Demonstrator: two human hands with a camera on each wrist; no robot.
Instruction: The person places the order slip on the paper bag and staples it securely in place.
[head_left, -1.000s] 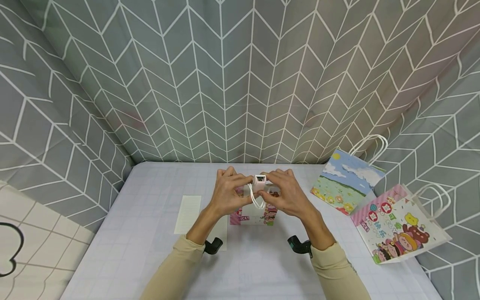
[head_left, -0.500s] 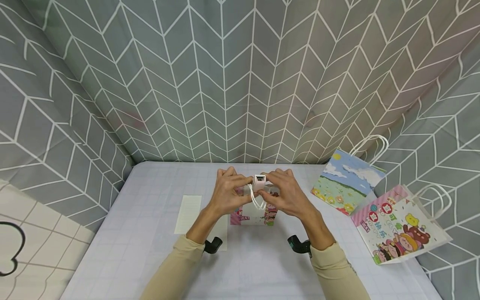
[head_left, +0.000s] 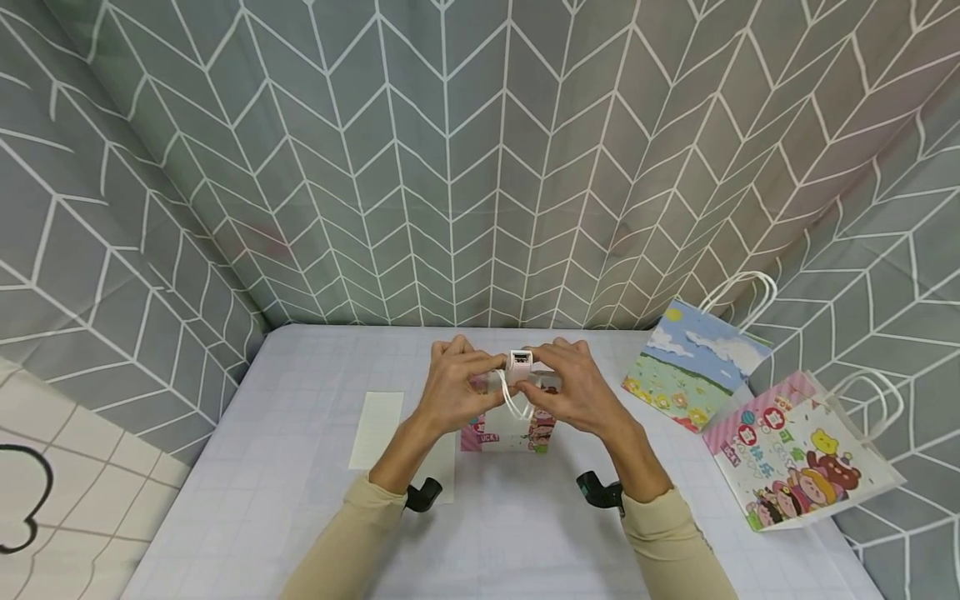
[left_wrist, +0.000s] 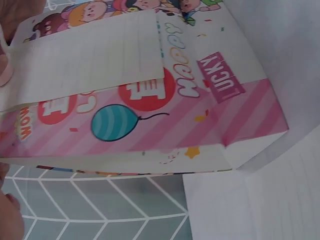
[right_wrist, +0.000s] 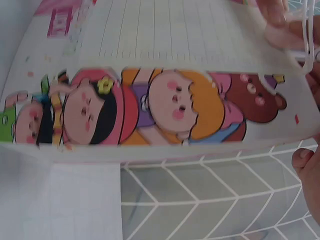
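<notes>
A paper gift bag (head_left: 517, 437) with a pink-striped, cartoon-printed front stands between my hands at the middle of the table. Over its face lies a lined paper sheet (left_wrist: 95, 55), also visible in the right wrist view. Up at the bag's top edge is a small pink-and-white device (head_left: 519, 367) with a dark slot in its end, resembling a mini stapler. My left hand (head_left: 457, 387) pinches it from one side with thumb and forefinger. From the other side my right hand (head_left: 573, 387) pinches it the same way. The bag's white cord handle (head_left: 517, 407) droops below the device.
Left of the bag a lined paper sheet (head_left: 377, 429) lies on the table, with another sheet (head_left: 442, 471) partly under my left forearm. To the right sit a landscape-printed gift bag (head_left: 697, 362) and a cartoon-printed gift bag (head_left: 802, 458). A grey patterned curtain (head_left: 480, 167) hangs behind.
</notes>
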